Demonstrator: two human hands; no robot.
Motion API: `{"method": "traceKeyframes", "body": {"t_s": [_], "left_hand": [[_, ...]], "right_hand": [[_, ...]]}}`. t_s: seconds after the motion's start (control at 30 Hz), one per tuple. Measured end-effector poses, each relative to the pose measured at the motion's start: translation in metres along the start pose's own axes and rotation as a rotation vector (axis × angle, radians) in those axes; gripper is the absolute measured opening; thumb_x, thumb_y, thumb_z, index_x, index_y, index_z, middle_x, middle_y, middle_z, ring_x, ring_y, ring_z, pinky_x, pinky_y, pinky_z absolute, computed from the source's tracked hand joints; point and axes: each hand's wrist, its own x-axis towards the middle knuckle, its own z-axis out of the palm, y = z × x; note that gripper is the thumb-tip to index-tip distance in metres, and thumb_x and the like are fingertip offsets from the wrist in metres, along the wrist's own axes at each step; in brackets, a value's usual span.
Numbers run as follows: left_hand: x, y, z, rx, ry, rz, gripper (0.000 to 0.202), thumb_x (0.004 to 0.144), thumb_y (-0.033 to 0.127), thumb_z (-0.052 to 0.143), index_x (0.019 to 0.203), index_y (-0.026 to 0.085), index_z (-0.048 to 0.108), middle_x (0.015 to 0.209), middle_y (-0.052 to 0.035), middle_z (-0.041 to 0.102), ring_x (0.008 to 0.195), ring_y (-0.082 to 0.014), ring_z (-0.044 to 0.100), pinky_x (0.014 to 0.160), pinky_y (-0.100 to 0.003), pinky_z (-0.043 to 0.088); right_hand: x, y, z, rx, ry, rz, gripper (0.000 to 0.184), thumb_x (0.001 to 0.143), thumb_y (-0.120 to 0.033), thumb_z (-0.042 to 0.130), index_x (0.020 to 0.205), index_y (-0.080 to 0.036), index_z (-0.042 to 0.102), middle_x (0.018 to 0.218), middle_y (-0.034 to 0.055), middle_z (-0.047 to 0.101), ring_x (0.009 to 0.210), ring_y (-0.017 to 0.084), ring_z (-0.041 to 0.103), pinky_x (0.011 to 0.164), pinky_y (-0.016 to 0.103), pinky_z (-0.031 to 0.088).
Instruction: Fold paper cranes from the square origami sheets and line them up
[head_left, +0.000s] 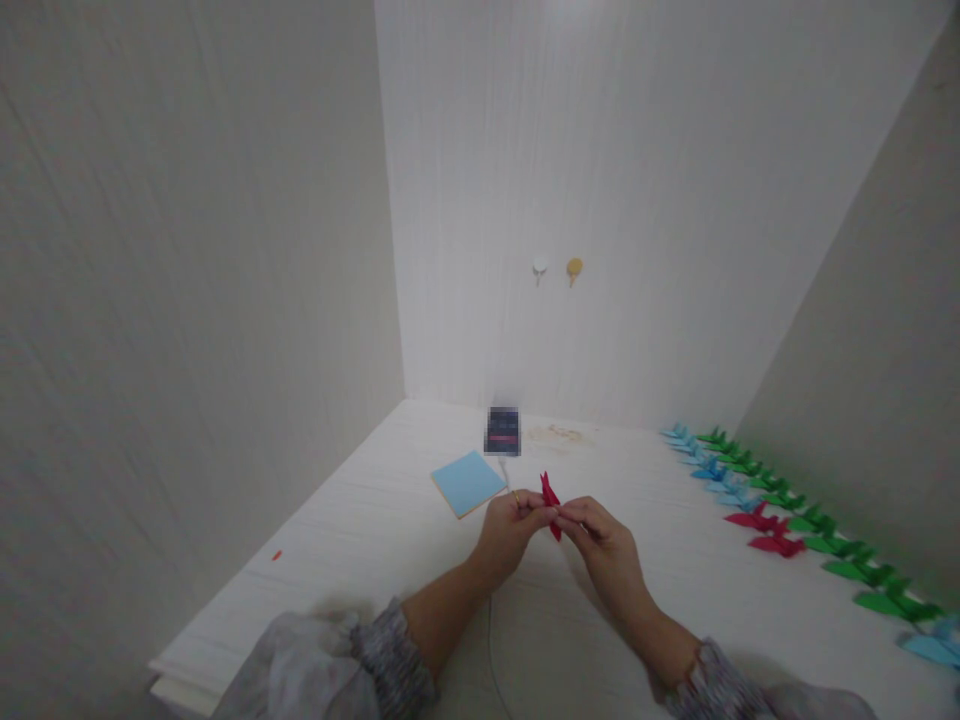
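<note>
A narrow piece of folded red paper (550,490) is pinched between my two hands over the white table. My left hand (510,530) grips it from the left with thumb and fingers, a gold ring on one finger. From the other side, the fingertips of my right hand (604,540) are closed on the same paper. Its pointed upper end sticks up above my fingers, and a lower tip shows beneath them. The middle of the fold is partly hidden by my fingertips. Just beyond my left hand lies a stack of square light-blue paper (468,484).
Rows of folded paper cranes in green (847,552), red (776,543) and blue (727,488) line the table's right side. A blurred-out dark device (502,431) stands near the back wall, with a cable (491,650) on the table. A red scrap (277,555) lies left.
</note>
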Motion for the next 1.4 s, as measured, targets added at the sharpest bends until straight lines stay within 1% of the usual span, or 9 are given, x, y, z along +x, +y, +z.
{"method": "traceKeyframes", "body": {"t_s": [0.13, 0.27, 0.4, 0.57, 0.77, 0.93, 1.07, 1.3, 1.4], "left_hand": [[-0.001, 0.003, 0.0, 0.019, 0.002, -0.012, 0.018, 0.063, 0.03, 0.059, 0.066, 0.012, 0.059, 0.064, -0.0011, 0.06, 0.061, -0.0108, 0.052, 0.062, -0.023, 0.041], [-0.002, 0.005, 0.001, -0.034, -0.02, -0.046, 0.022, 0.066, 0.033, 0.057, 0.072, 0.011, 0.058, 0.068, -0.0028, 0.061, 0.066, -0.0125, 0.054, 0.067, -0.027, 0.043], [-0.003, 0.004, 0.003, -0.072, -0.029, -0.025, 0.023, 0.068, 0.033, 0.055, 0.073, 0.011, 0.057, 0.069, -0.0029, 0.06, 0.068, -0.0132, 0.055, 0.071, -0.029, 0.044], [-0.003, 0.002, 0.005, -0.085, -0.032, 0.013, 0.024, 0.07, 0.033, 0.052, 0.072, 0.01, 0.056, 0.066, -0.0019, 0.057, 0.066, -0.0122, 0.054, 0.069, -0.029, 0.045], [-0.002, -0.002, 0.005, 0.042, 0.016, 0.01, 0.027, 0.071, 0.037, 0.049, 0.074, 0.011, 0.056, 0.07, -0.0028, 0.057, 0.067, -0.0123, 0.053, 0.066, -0.026, 0.045], [-0.003, -0.004, 0.005, 0.194, 0.057, 0.017, 0.025, 0.07, 0.037, 0.05, 0.074, 0.013, 0.056, 0.068, -0.0024, 0.059, 0.063, -0.012, 0.054, 0.06, -0.023, 0.044], [-0.004, -0.001, 0.005, 0.097, -0.026, 0.006, 0.021, 0.064, 0.029, 0.058, 0.078, 0.014, 0.053, 0.071, -0.0033, 0.062, 0.064, -0.0132, 0.056, 0.06, -0.023, 0.044], [-0.004, -0.001, 0.003, 0.134, -0.013, 0.002, 0.02, 0.066, 0.028, 0.055, 0.078, 0.013, 0.057, 0.069, -0.0032, 0.062, 0.061, -0.012, 0.055, 0.058, -0.022, 0.043], [-0.004, 0.0, 0.001, 0.154, -0.029, 0.001, 0.021, 0.069, 0.028, 0.052, 0.081, 0.013, 0.058, 0.071, -0.0039, 0.062, 0.063, -0.0125, 0.055, 0.058, -0.022, 0.043]], "right_hand": [[-0.001, 0.001, 0.002, 0.022, 0.011, 0.062, 0.014, 0.074, -0.03, 0.051, 0.076, -0.02, 0.061, 0.073, 0.0032, 0.059, 0.07, 0.017, 0.056, 0.064, 0.029, 0.044], [-0.004, 0.002, 0.005, 0.032, 0.102, 0.138, 0.02, 0.073, -0.031, 0.052, 0.088, -0.018, 0.056, 0.078, 0.0053, 0.061, 0.072, 0.018, 0.057, 0.066, 0.03, 0.046], [-0.005, -0.004, 0.007, -0.054, 0.097, 0.106, 0.019, 0.075, -0.031, 0.049, 0.085, -0.017, 0.056, 0.079, 0.0066, 0.06, 0.073, 0.019, 0.056, 0.067, 0.03, 0.045], [-0.006, -0.009, 0.006, -0.135, 0.118, 0.183, 0.024, 0.076, -0.031, 0.047, 0.094, -0.016, 0.053, 0.078, 0.0067, 0.059, 0.07, 0.018, 0.055, 0.064, 0.03, 0.043], [-0.003, -0.005, 0.006, -0.062, 0.045, 0.098, 0.019, 0.077, -0.03, 0.046, 0.082, -0.018, 0.06, 0.074, 0.0041, 0.059, 0.071, 0.017, 0.054, 0.064, 0.027, 0.042], [-0.003, 0.002, 0.007, 0.061, 0.043, 0.176, 0.02, 0.077, -0.031, 0.046, 0.083, -0.018, 0.061, 0.075, 0.0048, 0.061, 0.072, 0.018, 0.055, 0.067, 0.029, 0.043], [-0.003, 0.001, 0.007, 0.117, 0.051, 0.203, 0.021, 0.075, -0.032, 0.049, 0.086, -0.019, 0.062, 0.081, 0.0062, 0.062, 0.074, 0.019, 0.056, 0.068, 0.031, 0.044], [-0.001, -0.001, 0.006, 0.23, 0.101, 0.316, 0.02, 0.067, -0.035, 0.057, 0.076, -0.017, 0.063, 0.073, 0.0057, 0.064, 0.07, 0.02, 0.057, 0.067, 0.032, 0.045], [0.0, -0.001, 0.006, 0.296, 0.084, 0.352, 0.018, 0.066, -0.035, 0.059, 0.073, -0.018, 0.062, 0.072, 0.0049, 0.064, 0.069, 0.019, 0.057, 0.066, 0.031, 0.044]]}}
